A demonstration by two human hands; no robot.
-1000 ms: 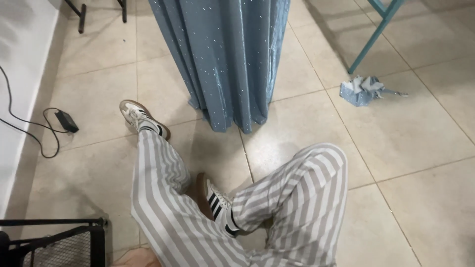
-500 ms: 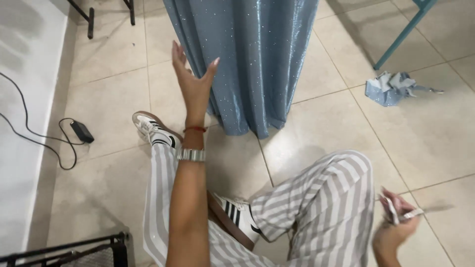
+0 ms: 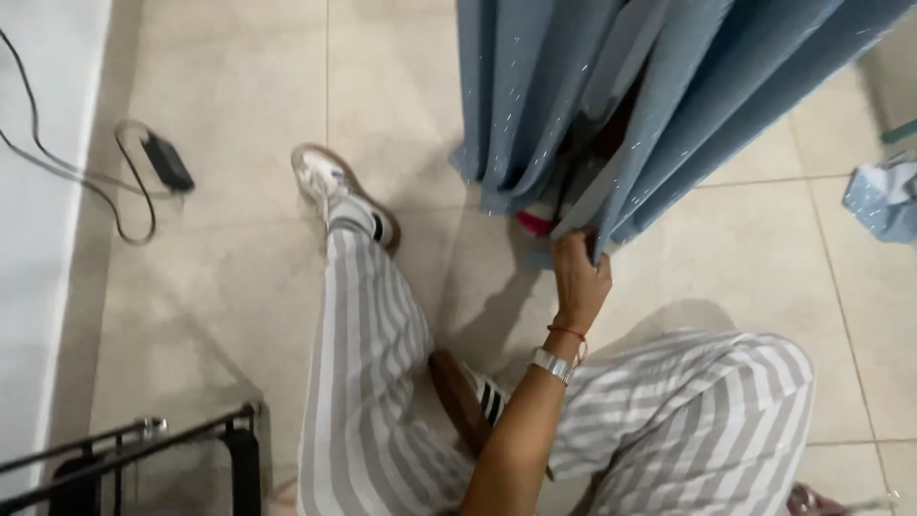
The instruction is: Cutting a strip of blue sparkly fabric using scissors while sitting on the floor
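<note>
Left hand (image 3: 580, 277) now lowered from mid-air, gripping blue curtain (image 3: 611, 105) hem, fabric hanging just above it

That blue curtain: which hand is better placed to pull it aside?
Probably the left hand. It already grips the curtain at its lower edge, arm stretched forward over the striped trousers. The right hand barely shows at the bottom corner, far from the fabric.
</note>
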